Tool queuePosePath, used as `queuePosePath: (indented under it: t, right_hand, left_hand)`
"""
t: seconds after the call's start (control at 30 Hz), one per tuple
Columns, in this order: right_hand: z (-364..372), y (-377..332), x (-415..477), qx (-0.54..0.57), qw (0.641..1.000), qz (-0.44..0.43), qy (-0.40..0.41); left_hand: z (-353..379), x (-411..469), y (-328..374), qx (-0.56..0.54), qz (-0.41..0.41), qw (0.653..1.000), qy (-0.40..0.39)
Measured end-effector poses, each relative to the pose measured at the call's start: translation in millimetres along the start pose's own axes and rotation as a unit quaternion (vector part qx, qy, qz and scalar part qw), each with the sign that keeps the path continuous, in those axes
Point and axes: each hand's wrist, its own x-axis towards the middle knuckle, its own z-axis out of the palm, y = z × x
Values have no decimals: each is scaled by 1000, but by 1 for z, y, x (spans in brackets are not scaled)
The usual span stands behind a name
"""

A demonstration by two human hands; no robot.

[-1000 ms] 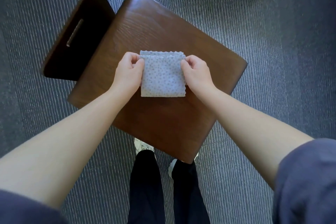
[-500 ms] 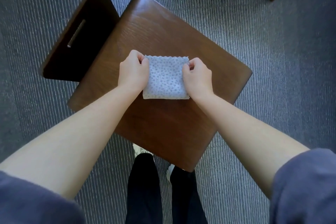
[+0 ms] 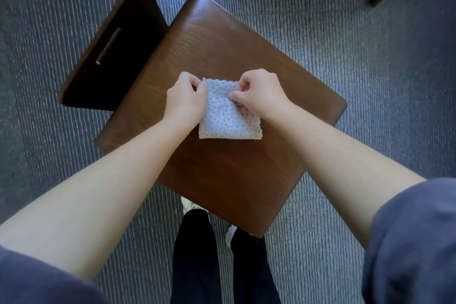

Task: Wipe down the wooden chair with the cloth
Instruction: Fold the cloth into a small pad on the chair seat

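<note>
Head view, step: folding, not yet wiping; the cloth (image 3: 228, 116) is held over the middle of the wooden chair (image 3: 222, 61) seat.
Left hand (image 3: 185, 101): pinching the cloth's far left corner.
Right hand (image 3: 259, 92): pinching the far right edge, turning it inward.
Next move: likely finish the fold, press down (flat palm), sweep.
Cloth's axis: roughly square; scalloped far edge points away, toward the backrest (image 3: 113, 49) side.

- wooden chair (image 3: 222, 61): dark brown wood, visible grain, smooth with a soft sheen
- cloth (image 3: 228, 118): pale, dotted, textured fabric, scalloped edges
- floor (image 3: 370, 81): ribbed grey carpet, matt
</note>
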Motion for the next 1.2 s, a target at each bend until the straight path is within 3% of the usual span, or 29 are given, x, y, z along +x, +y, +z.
queuePosePath:
  t: [0.17,0.33,0.47,0.53,0.87,1.13,1.2]
  right_hand:
    - [0,-8,4,-12,999,35,-6]
    - [1,-10,3,-26,999,47,-10]
    - [5,-9,4,-38,998,45,-3]
    - [6,-9,5,-52,998,45,1]
    - [6,-7,5,-63,997,35,1]
    - [8,-7,3,-75,997,30,6]
    - [9,-8,2,-77,997,28,8]
  left_hand:
    - [-19,-19,-12,-47,-62,990,-118]
    - [-37,-43,-33,-27,2,983,-180]
    - [-33,-39,-33,-59,19,944,-323]
    - [-26,-33,-29,-24,42,933,-358]
    - [-38,-20,-34,132,121,929,-324]
    - [-55,-26,-55,189,174,939,-227]
    - [-56,-33,-55,203,202,943,-171]
